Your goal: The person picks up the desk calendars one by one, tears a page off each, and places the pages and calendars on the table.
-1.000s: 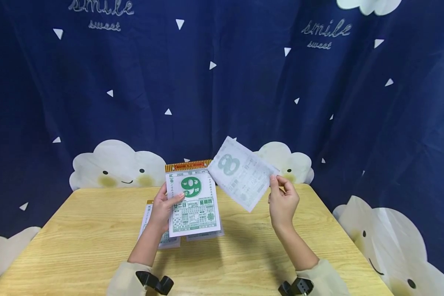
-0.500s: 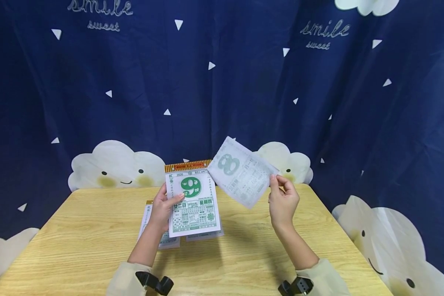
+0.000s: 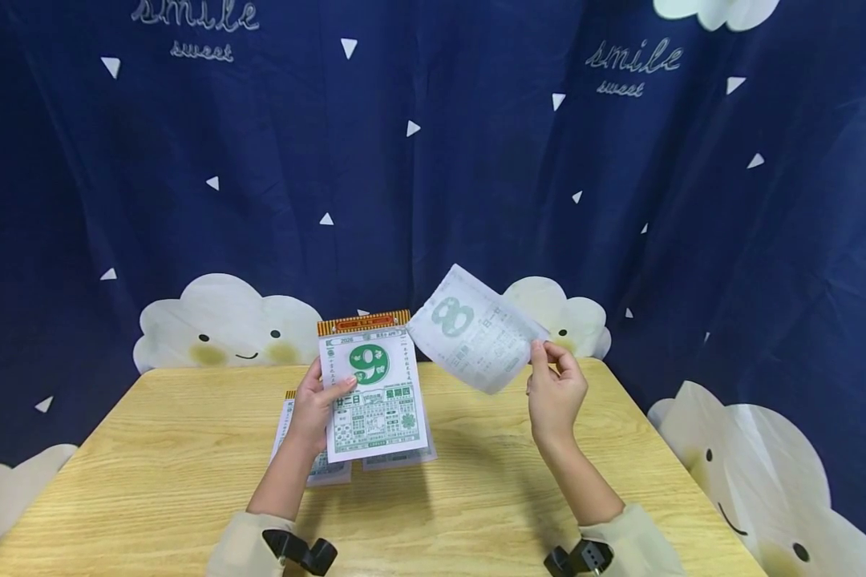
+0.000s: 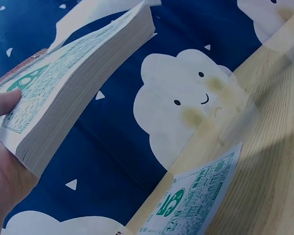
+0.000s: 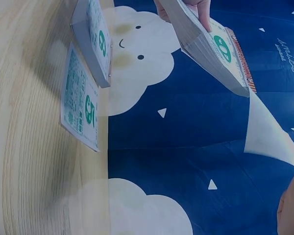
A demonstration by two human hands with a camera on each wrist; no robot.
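Observation:
My left hand (image 3: 313,409) grips a thick tear-off calendar (image 3: 378,409) by its left side, thumb on the front page. A large green 9 and the year 2026 show under its orange striped header. My right hand (image 3: 557,401) pinches a thin calendar page (image 3: 476,332) at its right corner between thumb and fingers. A green 8 shows faintly through that page. Its left corner meets the calendar's top right corner in the head view. From the right wrist, the page (image 5: 267,132) stretches away from the block's corner (image 5: 218,63). The block's thick page edges (image 4: 88,93) face the left wrist camera.
Beneath the held calendar, a second calendar block (image 5: 90,29) lies on the wooden table (image 3: 159,449). Beside it is a loose printed page (image 5: 81,103) with a green number. A dark blue curtain (image 3: 476,160) with cloud faces hangs behind the table.
The calendar in my left hand has shifted slightly left. My right hand has moved a little right with the page, whose lower edge has lifted and now bows.

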